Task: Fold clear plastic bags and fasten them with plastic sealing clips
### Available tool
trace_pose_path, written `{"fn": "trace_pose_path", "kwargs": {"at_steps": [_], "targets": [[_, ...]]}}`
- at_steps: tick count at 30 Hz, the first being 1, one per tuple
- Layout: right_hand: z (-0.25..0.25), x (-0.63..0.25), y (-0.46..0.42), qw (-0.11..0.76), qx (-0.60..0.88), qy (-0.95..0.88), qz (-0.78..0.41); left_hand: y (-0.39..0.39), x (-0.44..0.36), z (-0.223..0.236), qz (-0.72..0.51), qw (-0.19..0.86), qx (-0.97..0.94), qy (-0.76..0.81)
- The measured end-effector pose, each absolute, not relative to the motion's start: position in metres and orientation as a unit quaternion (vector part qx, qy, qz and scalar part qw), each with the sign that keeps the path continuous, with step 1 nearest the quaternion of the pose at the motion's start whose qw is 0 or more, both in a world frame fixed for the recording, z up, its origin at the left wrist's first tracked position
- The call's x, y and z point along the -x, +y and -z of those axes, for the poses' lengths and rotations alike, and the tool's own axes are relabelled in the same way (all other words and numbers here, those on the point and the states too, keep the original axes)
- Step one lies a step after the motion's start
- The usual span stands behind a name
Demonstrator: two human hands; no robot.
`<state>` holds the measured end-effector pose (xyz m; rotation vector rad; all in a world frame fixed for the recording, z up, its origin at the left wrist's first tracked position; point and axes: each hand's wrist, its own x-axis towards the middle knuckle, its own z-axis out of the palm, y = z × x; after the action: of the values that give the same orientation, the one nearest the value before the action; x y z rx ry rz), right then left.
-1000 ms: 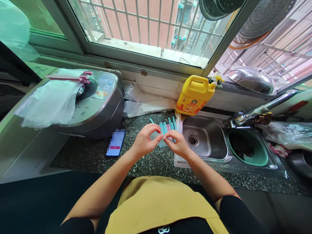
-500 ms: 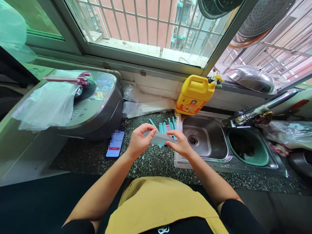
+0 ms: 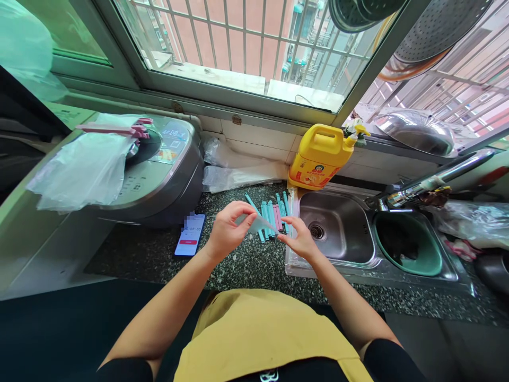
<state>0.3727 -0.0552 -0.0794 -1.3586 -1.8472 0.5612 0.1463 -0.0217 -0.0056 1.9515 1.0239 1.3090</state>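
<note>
My left hand (image 3: pixel 229 232) is closed in a pinch on one end of a small translucent plastic bag (image 3: pixel 257 225). The bag stretches narrow and slanting across to my right hand (image 3: pixel 299 237), whose thumb and fingertips are at its other end. Behind and just beneath the bag, several slim teal bag clips (image 3: pixel 268 213) lie side by side on the dark speckled counter (image 3: pixel 246 265). A few pink bag clips (image 3: pixel 277 216) lie among them. Part of the row is hidden by the bag and my fingers.
A rice cooker (image 3: pixel 175 180) at left carries plastic bags (image 3: pixel 85 170) and pink clips (image 3: pixel 107 129). A phone (image 3: pixel 190 235) lies near my left wrist. Packed clear bags (image 3: pixel 242 176) rest by the wall. A yellow jug (image 3: pixel 316 159) stands behind the steel sink (image 3: pixel 338 228); a green basin (image 3: pixel 429 254) sits right.
My right hand has shifted slightly right, to the bag's end. The bag now looks narrower and slants downward, uncovering more of the clips. The view has shifted slightly.
</note>
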Motion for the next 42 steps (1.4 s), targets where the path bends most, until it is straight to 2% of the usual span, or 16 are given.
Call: {"fn": "trace_pose_path", "kwargs": {"at_steps": [7, 11, 13, 18, 20, 23, 26, 42], "targets": [[0.028, -0.335, -0.046, 0.421, 0.406, -0.784, -0.208, -0.035, -0.165, 0.01, -0.443, 0.176, -0.822, 0.311], [0.024, -0.336, -0.049, 0.416, 0.404, -0.773, -0.258, -0.027, -0.139, 0.029, -0.456, 0.19, -0.802, 0.335], [0.023, -0.344, -0.05, 0.407, 0.407, -0.765, -0.29, -0.019, -0.118, 0.047, -0.461, 0.261, -0.754, 0.388], [0.029, -0.361, -0.047, 0.422, 0.456, -0.684, -0.382, -0.01, -0.107, 0.088, -0.42, 0.585, -0.558, 0.412], [0.033, -0.364, -0.043, 0.43, 0.482, -0.635, -0.424, -0.013, -0.119, 0.095, -0.447, 0.627, -0.475, 0.426], [0.04, -0.364, -0.039, 0.453, 0.511, -0.566, -0.462, -0.019, -0.137, 0.091, -0.506, 0.61, -0.41, 0.452], [0.045, -0.361, -0.037, 0.469, 0.519, -0.531, -0.478, -0.021, -0.142, 0.08, -0.511, 0.591, -0.428, 0.454], [0.056, -0.355, -0.042, 0.466, 0.537, -0.523, -0.47, -0.024, -0.14, 0.057, -0.547, 0.457, -0.499, 0.493]]}}
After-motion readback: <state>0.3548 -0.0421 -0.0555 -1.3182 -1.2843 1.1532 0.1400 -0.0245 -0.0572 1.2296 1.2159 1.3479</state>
